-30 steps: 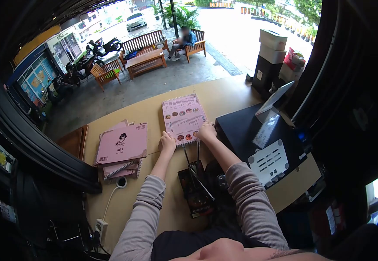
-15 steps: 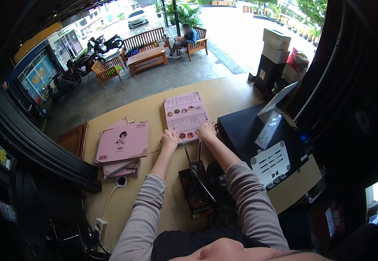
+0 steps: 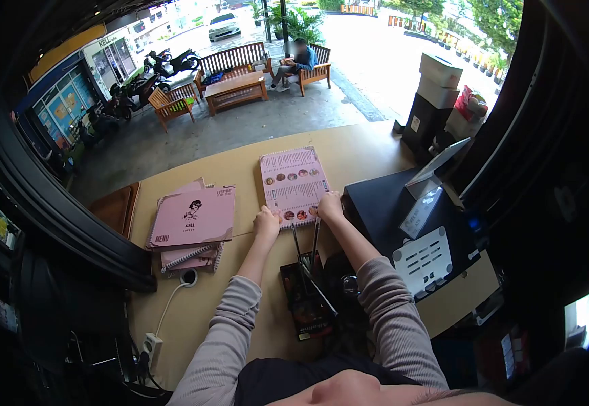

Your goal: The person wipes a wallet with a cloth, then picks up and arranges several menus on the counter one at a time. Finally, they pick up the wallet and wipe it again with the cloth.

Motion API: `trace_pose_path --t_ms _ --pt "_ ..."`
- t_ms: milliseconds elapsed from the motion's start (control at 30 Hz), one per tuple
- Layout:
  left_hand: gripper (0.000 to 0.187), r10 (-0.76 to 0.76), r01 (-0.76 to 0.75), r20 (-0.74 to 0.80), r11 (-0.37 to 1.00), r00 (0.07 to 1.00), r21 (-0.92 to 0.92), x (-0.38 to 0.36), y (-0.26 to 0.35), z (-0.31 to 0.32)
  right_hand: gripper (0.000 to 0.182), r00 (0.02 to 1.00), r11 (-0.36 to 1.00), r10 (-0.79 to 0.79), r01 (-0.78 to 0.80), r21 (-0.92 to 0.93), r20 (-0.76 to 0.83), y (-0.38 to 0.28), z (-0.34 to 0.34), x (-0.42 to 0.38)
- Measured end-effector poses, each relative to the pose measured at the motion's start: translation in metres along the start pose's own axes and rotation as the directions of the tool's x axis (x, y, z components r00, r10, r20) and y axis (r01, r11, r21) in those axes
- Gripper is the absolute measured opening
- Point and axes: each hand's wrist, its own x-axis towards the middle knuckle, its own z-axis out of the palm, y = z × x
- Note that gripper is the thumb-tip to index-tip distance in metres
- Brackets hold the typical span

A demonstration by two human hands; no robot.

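Observation:
A pink spiral-bound menu (image 3: 294, 177) lies open on the wooden counter (image 3: 227, 152), its page covered in print and small round food pictures. My left hand (image 3: 266, 223) is closed at its near left corner. At the near right corner, my right hand (image 3: 330, 206) has its fingers curled over the edge. Both thumbs and some fingertips are hard to see. To the left sits a stack of pink menus (image 3: 191, 215), the top one marked "MENU" and "KELL coffee". Just below the open menu, between my forearms, stands a black box (image 3: 306, 323) with long thin dark sticks rising from it.
A black case (image 3: 382, 196) on the right carries a clear sign (image 3: 422, 211) and a white slotted plate (image 3: 423, 260). Boxes (image 3: 437, 84) are piled at the far right. A cable runs from a socket block (image 3: 151, 348). Outside, a person (image 3: 300, 59) sits on a wooden chair.
My fingers are curled more tightly at the menu's near corners than before. The whole view has shifted slightly; the menu keeps its place on the counter.

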Motion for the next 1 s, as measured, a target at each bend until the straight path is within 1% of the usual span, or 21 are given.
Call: trace_pose_path --t_ms 33,100,133,200,233,300,367,433,500,533,600,633,700,733,767,800,833,900,933,967,1000 --pt "0.035 0.006 -0.006 -0.009 1.000 1.000 0.004 0.000 -0.001 0.001 0.040 1.000 1.000 -0.001 0.001 -0.003 0.000 -0.001 -0.005 -0.004" --pt "0.034 0.014 -0.014 -0.021 1.000 1.000 0.005 0.001 0.000 0.001 0.032 0.999 0.999 0.007 -0.005 0.047 -0.034 -0.001 -0.010 -0.009" --pt "0.034 0.006 -0.006 -0.022 1.000 1.000 0.003 0.000 0.001 0.000 0.032 0.999 0.999 0.007 -0.005 0.045 -0.035 0.000 -0.005 -0.007" --pt "0.034 0.000 0.000 -0.023 1.000 1.000 0.000 -0.002 0.003 -0.001 0.021 0.979 0.988 0.073 -0.044 0.149 -0.191 0.002 0.015 0.001" --pt "0.035 -0.002 0.001 -0.022 1.000 1.000 -0.008 -0.002 0.003 -0.001 0.021 0.978 0.988 0.074 -0.045 0.149 -0.193 0.004 0.022 0.005" --pt "0.035 0.000 0.000 -0.028 1.000 1.000 -0.018 0.000 0.003 0.000 0.024 0.943 0.933 0.137 -0.020 0.359 -0.305 0.007 0.029 0.010" --pt "0.036 -0.010 0.011 -0.032 0.999 0.999 0.032 0.003 0.000 0.004 0.022 0.943 0.926 0.140 -0.016 0.377 -0.303 0.009 0.029 0.011" --pt "0.037 -0.005 0.006 -0.031 1.000 1.000 0.021 0.003 -0.002 0.004 0.020 0.944 0.918 0.142 -0.013 0.395 -0.297 0.007 0.020 0.008" --pt "0.037 0.001 0.000 -0.026 1.000 1.000 0.010 0.003 -0.003 0.005 0.018 0.965 0.933 0.137 -0.051 0.355 -0.221 0.008 0.016 0.006" --pt "0.037 0.000 0.001 -0.026 1.000 1.000 0.017 0.004 -0.003 0.006 0.018 0.965 0.934 0.136 -0.049 0.354 -0.224 0.008 0.015 0.006" --pt "0.038 -0.003 0.003 -0.033 1.000 0.999 0.019 0.003 -0.002 0.005 0.019 0.962 0.940 0.137 -0.052 0.337 -0.234 0.008 0.017 0.008" --pt "0.037 -0.001 0.001 -0.012 1.000 1.000 0.003 0.001 0.000 0.002 0.019 0.962 0.942 0.132 -0.046 0.333 -0.240 0.009 0.023 0.010" --pt "0.037 0.000 0.000 0.004 1.000 1.000 -0.016 0.001 0.000 -0.001 0.022 0.931 0.960 0.083 0.020 0.278 -0.355 0.011 0.031 0.011" --pt "0.036 0.005 -0.005 0.007 1.000 1.000 -0.022 0.004 -0.002 0.002 0.022 0.930 0.961 0.079 0.024 0.275 -0.359 0.010 0.013 0.002" --pt "0.036 0.011 -0.010 0.011 1.000 1.000 -0.029 0.006 -0.005 0.004 0.025 0.984 0.938 0.065 -0.004 0.346 -0.165 0.012 -0.008 -0.006" --pt "0.036 0.009 -0.009 0.006 0.999 1.000 -0.034 0.004 -0.004 -0.001 0.028 0.999 0.912 0.035 -0.046 0.407 0.035 0.012 -0.024 -0.011" --pt "0.036 0.007 -0.007 0.025 1.000 1.000 -0.012 0.003 -0.002 -0.007 0.028 0.999 0.915 0.032 -0.041 0.402 0.029 0.015 -0.024 -0.006" --pt "0.036 0.003 -0.003 0.034 1.000 0.999 0.001 0.000 0.003 -0.022 0.032 0.999 0.818 0.032 -0.013 0.576 -0.023 0.017 -0.031 0.001" --pt "0.037 0.027 -0.027 -0.014 1.000 1.000 -0.009 -0.003 0.005 -0.029 0.034 0.991 0.811 0.038 0.043 0.583 -0.125 0.017 -0.037 -0.003" --pt "0.037 0.049 -0.050 -0.061 0.999 0.997 -0.015 -0.008 0.007 -0.036 0.034 0.991 0.815 0.029 0.050 0.578 -0.127 0.015 -0.042 -0.002" --pt "0.037 0.042 -0.044 -0.065 0.999 0.997 -0.019 -0.010 0.009 -0.042 0.034 0.971 0.795 0.090 0.064 0.603 -0.221 0.015 -0.041 0.006"
